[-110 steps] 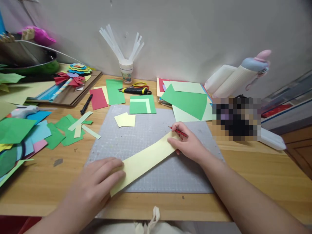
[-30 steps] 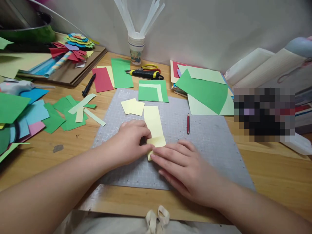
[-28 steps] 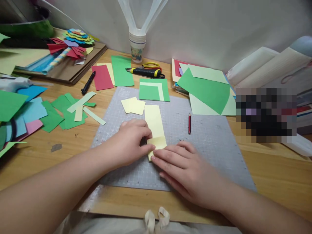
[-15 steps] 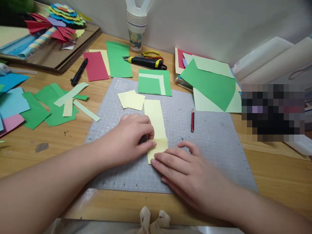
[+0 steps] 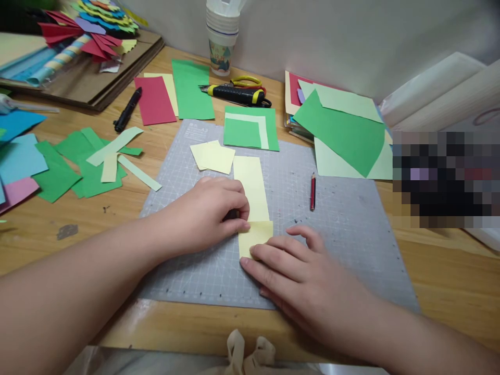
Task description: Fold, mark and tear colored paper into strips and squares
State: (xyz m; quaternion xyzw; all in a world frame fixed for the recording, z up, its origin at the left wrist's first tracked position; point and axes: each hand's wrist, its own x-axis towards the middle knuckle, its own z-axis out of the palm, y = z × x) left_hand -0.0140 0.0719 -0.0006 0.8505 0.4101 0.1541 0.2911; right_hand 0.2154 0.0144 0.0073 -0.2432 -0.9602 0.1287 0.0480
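Observation:
A pale yellow paper strip (image 5: 252, 187) lies lengthwise on the grey cutting mat (image 5: 347, 234), its near end folded over into a flap. My left hand (image 5: 221, 205) has its fingers curled, and thumb and forefinger pinch the left edge of the strip at the flap's upper edge. My right hand (image 5: 291, 265) lies low over the flap, fingers stretched out, fingertips pressing near the fold at the bottom. Beyond the left hand rest some pale yellow paper pieces (image 5: 213, 156). A short red and black pencil (image 5: 313, 192) lies to the right of the strip.
Green paper scraps (image 5: 66, 166) and a black pen (image 5: 128, 109) are on the left. Toward the back stand stacked paper cups (image 5: 221, 44), with a utility knife (image 5: 236, 95) and scissors (image 5: 248, 80) before them. A pile of coloured paper (image 5: 344, 130) sits at back right.
The view has shifted slightly. My right fingertips have slid a little toward the lower left along the folded end; my left hand keeps its pinch on the strip.

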